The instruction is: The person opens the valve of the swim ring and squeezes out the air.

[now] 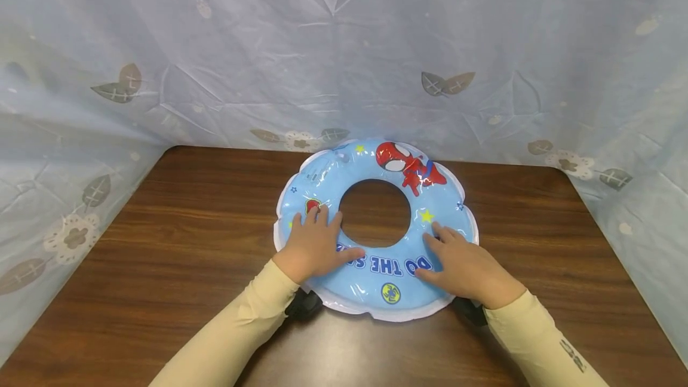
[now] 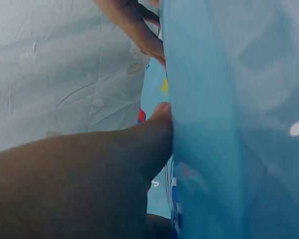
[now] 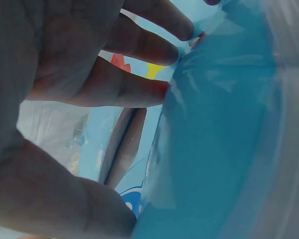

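Observation:
A light blue inflated swim ring [image 1: 333, 172] with a red cartoon figure, stars and lettering lies on the wooden table. My left hand [image 1: 317, 246] rests on its near left part, fingers spread and thumb across the lettering. On the near right part, my right hand [image 1: 464, 264] touches the top with fingers apart. The left wrist view shows the thumb against the swim ring's blue side [image 2: 204, 124]. In the right wrist view the fingertips of the right hand [image 3: 70, 64] press the shiny surface of the ring [image 3: 209, 129]. Neither hand curls around it.
A dark brown wooden table [image 1: 215, 208] carries the ring, whose far edge lies near the table's back edge. Pale grey-blue curtain fabric [image 1: 333, 46] with leaf and flower prints hangs behind and along both sides.

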`<state>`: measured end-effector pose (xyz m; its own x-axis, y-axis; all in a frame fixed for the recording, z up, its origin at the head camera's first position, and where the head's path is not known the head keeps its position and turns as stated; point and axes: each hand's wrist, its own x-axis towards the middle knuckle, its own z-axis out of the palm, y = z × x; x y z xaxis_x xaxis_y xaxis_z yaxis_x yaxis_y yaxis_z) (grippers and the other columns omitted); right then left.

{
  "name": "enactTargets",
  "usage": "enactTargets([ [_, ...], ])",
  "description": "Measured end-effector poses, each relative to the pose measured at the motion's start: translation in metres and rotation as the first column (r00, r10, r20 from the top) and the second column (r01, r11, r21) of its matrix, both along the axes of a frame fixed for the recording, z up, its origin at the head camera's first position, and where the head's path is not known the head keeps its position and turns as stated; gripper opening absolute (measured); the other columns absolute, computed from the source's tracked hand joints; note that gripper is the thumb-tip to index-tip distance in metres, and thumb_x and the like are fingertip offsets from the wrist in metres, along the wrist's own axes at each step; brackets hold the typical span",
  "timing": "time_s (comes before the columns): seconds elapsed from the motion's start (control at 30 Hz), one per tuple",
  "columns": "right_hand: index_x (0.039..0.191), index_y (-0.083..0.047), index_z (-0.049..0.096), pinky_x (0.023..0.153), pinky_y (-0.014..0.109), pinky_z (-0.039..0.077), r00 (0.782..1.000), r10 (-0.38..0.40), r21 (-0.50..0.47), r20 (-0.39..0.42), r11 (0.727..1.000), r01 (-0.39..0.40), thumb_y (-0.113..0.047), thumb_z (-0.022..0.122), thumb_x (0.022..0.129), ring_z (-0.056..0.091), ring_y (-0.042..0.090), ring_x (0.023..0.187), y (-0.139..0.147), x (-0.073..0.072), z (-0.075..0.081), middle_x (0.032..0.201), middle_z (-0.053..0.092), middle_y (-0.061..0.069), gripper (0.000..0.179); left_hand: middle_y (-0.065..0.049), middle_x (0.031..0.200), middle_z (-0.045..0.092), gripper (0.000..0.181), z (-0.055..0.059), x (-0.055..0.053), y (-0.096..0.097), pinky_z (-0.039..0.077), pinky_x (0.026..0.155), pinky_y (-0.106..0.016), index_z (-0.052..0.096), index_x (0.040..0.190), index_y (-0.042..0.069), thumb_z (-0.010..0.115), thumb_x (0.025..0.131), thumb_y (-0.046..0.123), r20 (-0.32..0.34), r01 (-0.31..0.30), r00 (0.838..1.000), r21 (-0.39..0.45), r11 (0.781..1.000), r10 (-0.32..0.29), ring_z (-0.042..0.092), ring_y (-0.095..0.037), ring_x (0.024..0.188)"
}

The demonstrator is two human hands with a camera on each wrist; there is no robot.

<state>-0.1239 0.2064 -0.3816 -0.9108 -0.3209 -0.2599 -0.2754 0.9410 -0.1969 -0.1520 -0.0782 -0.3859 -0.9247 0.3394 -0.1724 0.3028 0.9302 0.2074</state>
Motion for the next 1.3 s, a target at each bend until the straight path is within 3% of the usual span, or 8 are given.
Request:
enactTargets([
  [0.2, 0.151, -0.003, 0.051, 0.101, 0.067, 0.046, 1.000, 0.008, -0.001, 0.016, 1.000, -0.008, -0.058, 0.072, 0.089, 0.037, 0.052, 0.145, -0.0004, 0.0000, -0.0009, 0.159, 0.039, 0.028, 0.086, -0.027, 0.163, 0.033, 0.109, -0.0011, 0.0020, 0.0036, 0.023, 0.116, -0.072, 0.039, 0.160, 0.008, 0.058, 0.082, 0.082, 0.014, -0.023, 1.000, -0.003, 1.000, 0.023, 0.029, -0.049, 0.151],
  [0.43, 0.151, -0.003, 0.051, 0.100, 0.066, 0.047, 1.000, 0.006, -0.005, 0.019, 1.000, -0.006, -0.057, 0.073, 0.089, 0.038, 0.051, 0.144, -0.0001, -0.0002, 0.0029, 0.158, 0.040, 0.027, 0.086, -0.027, 0.164, 0.031, 0.117, -0.0042, 0.0024, 0.0056, 0.022, 0.117, -0.072, 0.035, 0.161, 0.007, 0.069, 0.076, 0.080, 0.025, -0.029, 0.999, -0.004, 1.000, 0.029, 0.025, -0.049, 0.152],
  [0.67, 0.147, -0.001, 0.055, 0.099, 0.066, 0.049, 0.995, 0.027, -0.041, -0.100, 0.999, -0.031, -0.051, 0.077, 0.088, 0.043, 0.051, 0.141, 0.0014, -0.0016, 0.0057, 0.153, 0.047, 0.028, 0.081, -0.029, 0.162, 0.033, 0.117, -0.0081, 0.0021, 0.0066, 0.024, 0.116, -0.072, 0.039, 0.159, 0.005, 0.078, 0.072, 0.074, 0.018, -0.029, 0.999, -0.003, 1.000, 0.029, 0.027, -0.050, 0.150],
  [0.87, 0.151, -0.001, 0.050, 0.104, 0.068, 0.043, 0.984, 0.034, -0.072, -0.173, 0.996, -0.047, -0.046, 0.078, 0.088, 0.037, 0.051, 0.144, 0.0022, -0.0036, 0.0054, 0.158, 0.040, 0.027, 0.082, -0.029, 0.162, 0.032, 0.118, -0.0083, 0.0008, 0.0058, 0.023, 0.116, -0.072, 0.038, 0.159, 0.006, 0.081, 0.071, 0.072, 0.032, -0.024, 0.999, -0.023, 0.999, 0.025, 0.027, -0.050, 0.151],
  [1.13, 0.155, 0.000, 0.043, 0.116, 0.070, 0.023, 0.985, 0.042, -0.087, -0.166, 0.995, -0.057, -0.049, 0.083, 0.081, 0.026, 0.049, 0.150, 0.0023, -0.0026, 0.0068, 0.163, 0.032, 0.026, 0.097, -0.028, 0.164, 0.030, 0.119, -0.0084, -0.0024, 0.0025, 0.022, 0.117, -0.072, 0.038, 0.160, 0.008, 0.080, 0.071, 0.074, 0.048, 0.019, 0.999, -0.047, 0.999, -0.016, 0.027, -0.049, 0.151],
  [1.3, 0.154, 0.003, 0.043, 0.117, 0.069, 0.023, 0.986, 0.061, -0.089, -0.155, 0.993, -0.076, -0.052, 0.084, 0.079, 0.025, 0.051, 0.150, 0.0027, -0.0010, 0.0055, 0.163, 0.032, 0.028, 0.101, -0.026, 0.166, 0.026, 0.120, -0.0072, -0.0047, -0.0008, 0.018, 0.118, -0.071, 0.034, 0.162, 0.012, 0.080, 0.071, 0.074, 0.069, 0.049, 0.997, -0.064, 0.997, -0.044, 0.021, -0.048, 0.154],
])
